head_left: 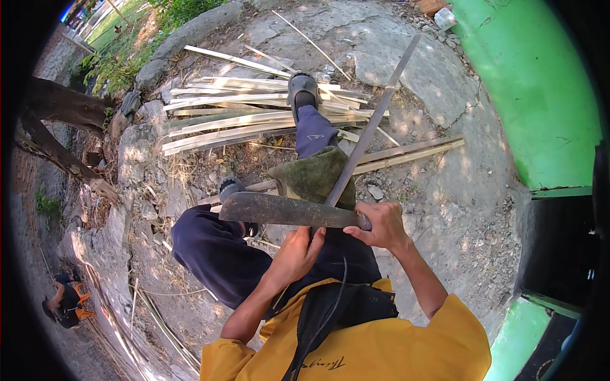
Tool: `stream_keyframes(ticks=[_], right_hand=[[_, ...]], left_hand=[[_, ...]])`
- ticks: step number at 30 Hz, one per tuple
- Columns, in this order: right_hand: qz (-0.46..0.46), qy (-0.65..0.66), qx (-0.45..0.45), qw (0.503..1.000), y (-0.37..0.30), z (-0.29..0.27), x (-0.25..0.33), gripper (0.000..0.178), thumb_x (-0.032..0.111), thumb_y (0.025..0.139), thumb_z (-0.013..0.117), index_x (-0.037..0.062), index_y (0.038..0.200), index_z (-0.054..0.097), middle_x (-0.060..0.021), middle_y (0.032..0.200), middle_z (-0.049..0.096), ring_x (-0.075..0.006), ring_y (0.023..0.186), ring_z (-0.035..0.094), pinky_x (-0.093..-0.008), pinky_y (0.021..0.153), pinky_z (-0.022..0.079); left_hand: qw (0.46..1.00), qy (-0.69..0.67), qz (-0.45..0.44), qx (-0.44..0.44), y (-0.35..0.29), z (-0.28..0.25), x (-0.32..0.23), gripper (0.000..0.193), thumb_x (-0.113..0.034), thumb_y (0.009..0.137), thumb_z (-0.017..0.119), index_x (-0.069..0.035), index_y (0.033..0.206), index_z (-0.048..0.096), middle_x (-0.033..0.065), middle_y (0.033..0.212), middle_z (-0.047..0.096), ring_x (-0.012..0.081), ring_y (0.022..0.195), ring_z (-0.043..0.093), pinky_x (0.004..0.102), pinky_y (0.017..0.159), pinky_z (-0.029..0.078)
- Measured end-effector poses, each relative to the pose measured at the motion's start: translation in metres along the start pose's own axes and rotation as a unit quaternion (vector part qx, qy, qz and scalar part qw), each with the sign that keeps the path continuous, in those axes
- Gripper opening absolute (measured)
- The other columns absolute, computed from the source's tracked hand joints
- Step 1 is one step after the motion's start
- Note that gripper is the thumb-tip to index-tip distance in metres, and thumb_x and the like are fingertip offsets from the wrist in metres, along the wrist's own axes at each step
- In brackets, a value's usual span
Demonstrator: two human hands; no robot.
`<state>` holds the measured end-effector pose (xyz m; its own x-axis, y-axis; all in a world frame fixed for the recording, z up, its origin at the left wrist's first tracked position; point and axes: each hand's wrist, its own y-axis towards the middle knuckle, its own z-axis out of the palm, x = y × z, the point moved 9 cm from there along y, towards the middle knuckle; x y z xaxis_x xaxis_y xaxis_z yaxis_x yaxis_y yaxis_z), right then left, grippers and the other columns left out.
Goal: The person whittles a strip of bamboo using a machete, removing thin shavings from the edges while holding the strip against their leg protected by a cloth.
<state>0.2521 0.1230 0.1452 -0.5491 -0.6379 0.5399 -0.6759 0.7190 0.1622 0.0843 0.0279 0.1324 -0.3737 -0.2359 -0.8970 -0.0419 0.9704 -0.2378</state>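
Note:
My right hand (pixel 382 225) is closed round the handle of a machete (pixel 279 211), whose broad, dark, worn blade points left across my lap. Just below the blade, my left hand (pixel 295 254) is closed on the near end of a long bamboo strip (pixel 381 108). That strip slants away to the far right, passing under the blade, which hides part of it. It lies over a thick green cloth (pixel 311 174) draped on my outstretched leg. The blade crosses the strip near my left thumb; whether they touch I cannot tell.
Pale split bamboo strips (pixel 235 120) lie in a pile under my foot, and more strips (pixel 413 154) lie to the right. A green wall (pixel 540 82) stands at right, a tree trunk (pixel 67 105) at left. Far lower left, another person (pixel 63 305) is near an orange chair (pixel 82 305).

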Motion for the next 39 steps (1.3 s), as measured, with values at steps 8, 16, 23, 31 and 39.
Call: stream_keyframes(ticks=[8,16,23,31,39], right_hand=[[0.006,-0.001,-0.010,1.000,0.000,0.001,-0.003,0.064,0.072,0.088,0.067,0.0082,0.082,0.066,-0.0092,0.062,0.061,-0.0320,0.057,0.066,-0.0424,0.054,0.047],[0.000,-0.001,-0.013,1.000,0.000,0.000,-0.001,0.063,0.072,0.088,0.066,0.0083,0.083,0.066,-0.0092,0.062,0.062,-0.0319,0.057,0.065,-0.0431,0.054,0.046],[0.001,-0.006,-0.007,1.000,0.001,-0.003,0.000,0.062,0.071,0.087,0.068,0.0085,0.085,0.066,-0.0086,0.062,0.061,-0.0318,0.057,0.066,-0.0431,0.055,0.046],[-0.003,-0.017,-0.004,1.000,0.003,-0.005,0.002,0.062,0.071,0.087,0.068,0.0093,0.084,0.066,-0.0074,0.061,0.060,-0.0310,0.056,0.065,-0.0431,0.054,0.045],[-0.012,-0.023,-0.020,0.999,0.002,-0.007,0.003,0.062,0.071,0.088,0.068,0.0093,0.084,0.066,-0.0068,0.059,0.058,-0.0297,0.055,0.064,-0.0421,0.053,0.044]], left_hand=[[0.999,0.007,-0.030,0.013,-0.001,0.002,0.001,0.031,-0.024,0.109,0.055,0.006,0.120,0.054,0.0289,0.084,0.066,0.0524,0.081,0.064,0.0536,0.073,0.047],[1.000,0.008,0.009,-0.008,-0.002,0.004,0.005,0.030,-0.022,0.109,0.055,0.006,0.121,0.054,0.0290,0.084,0.066,0.0514,0.080,0.064,0.0535,0.073,0.048],[1.000,0.007,0.004,-0.004,-0.002,0.003,0.000,0.028,-0.020,0.109,0.055,0.006,0.121,0.055,0.0284,0.081,0.066,0.0502,0.076,0.064,0.0528,0.070,0.047],[1.000,-0.008,0.002,-0.002,-0.001,0.003,0.003,0.029,-0.020,0.108,0.055,0.007,0.120,0.055,0.0285,0.078,0.065,0.0484,0.072,0.066,0.0517,0.066,0.048],[1.000,0.004,0.012,-0.014,-0.001,0.003,0.000,0.030,-0.020,0.108,0.055,0.007,0.120,0.055,0.0280,0.073,0.064,0.0478,0.070,0.067,0.0523,0.064,0.048]])
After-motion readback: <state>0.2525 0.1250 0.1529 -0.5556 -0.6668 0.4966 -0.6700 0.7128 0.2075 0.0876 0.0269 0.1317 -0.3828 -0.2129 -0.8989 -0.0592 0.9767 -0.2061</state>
